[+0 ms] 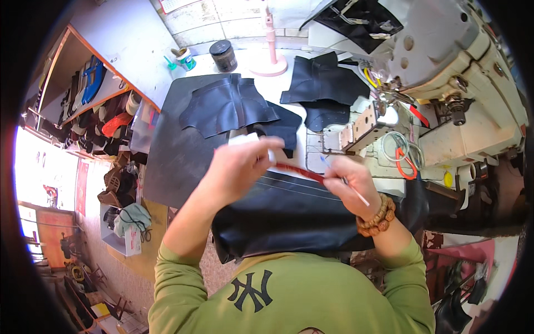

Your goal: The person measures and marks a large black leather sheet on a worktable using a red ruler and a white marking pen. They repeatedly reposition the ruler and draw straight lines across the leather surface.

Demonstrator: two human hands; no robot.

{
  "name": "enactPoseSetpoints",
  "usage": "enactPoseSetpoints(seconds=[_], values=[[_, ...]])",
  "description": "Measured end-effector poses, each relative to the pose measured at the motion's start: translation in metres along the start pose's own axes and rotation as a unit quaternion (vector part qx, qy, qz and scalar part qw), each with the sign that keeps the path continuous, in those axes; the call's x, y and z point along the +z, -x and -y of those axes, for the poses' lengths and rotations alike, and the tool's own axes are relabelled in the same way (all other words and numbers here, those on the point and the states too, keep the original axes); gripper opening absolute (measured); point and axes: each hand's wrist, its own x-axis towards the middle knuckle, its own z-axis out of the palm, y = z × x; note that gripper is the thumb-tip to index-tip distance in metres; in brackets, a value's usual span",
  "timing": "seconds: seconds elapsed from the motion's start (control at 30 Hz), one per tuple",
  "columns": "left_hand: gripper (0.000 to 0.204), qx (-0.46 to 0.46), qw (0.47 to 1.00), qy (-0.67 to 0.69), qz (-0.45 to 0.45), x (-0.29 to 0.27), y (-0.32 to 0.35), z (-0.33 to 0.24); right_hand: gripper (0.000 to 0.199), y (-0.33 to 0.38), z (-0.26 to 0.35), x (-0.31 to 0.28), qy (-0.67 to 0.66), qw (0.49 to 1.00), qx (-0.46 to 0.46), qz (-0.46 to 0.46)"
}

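Observation:
My left hand (pixel 236 170) is closed, its fingers pinching one end of a narrow dark red strip (pixel 300 171). Beside its fingertips shows a small white piece (pixel 243 139) whose kind I cannot make out. The strip stretches across to my right hand (pixel 353 185), which is closed around a slim white pen (pixel 360 196) with a blue tip; its fingers meet the strip's other end. Beneath both hands lies a large black leather sheet (pixel 289 217), draped over the table's near edge. Beyond them are a cut black leather piece (pixel 225 106) and another stitched black piece (pixel 328 78).
A sewing machine (pixel 445 61) takes up the right side. Orange-handled scissors (pixel 407 164) and coiled cable (pixel 392 146) lie below it. At the back stand a dark lidded jar (pixel 223 55), a small pot (pixel 185 59) and a pink stand (pixel 270 64). Shelves of shoes (pixel 92 83) are at left.

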Motion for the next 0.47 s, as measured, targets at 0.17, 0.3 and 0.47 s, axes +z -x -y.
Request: enactPoseSetpoints(seconds=[0.17, 0.3, 0.47], values=[[0.024, -0.057, 0.990, -0.056, 0.114, 0.041, 0.054, 0.033, 0.006, 0.045, -0.033, 0.043, 0.163, 0.984, 0.052, 0.039], [0.018, -0.054, 0.988, -0.114, 0.084, 0.063, 0.074, 0.057, 0.012, 0.056, -0.051, 0.070, 0.293, 0.955, -0.053, -0.007], [0.019, -0.075, 0.970, -0.213, 0.089, 0.064, 0.070, 0.065, 0.015, 0.055, -0.056, 0.082, 0.329, 0.944, -0.010, -0.013]])
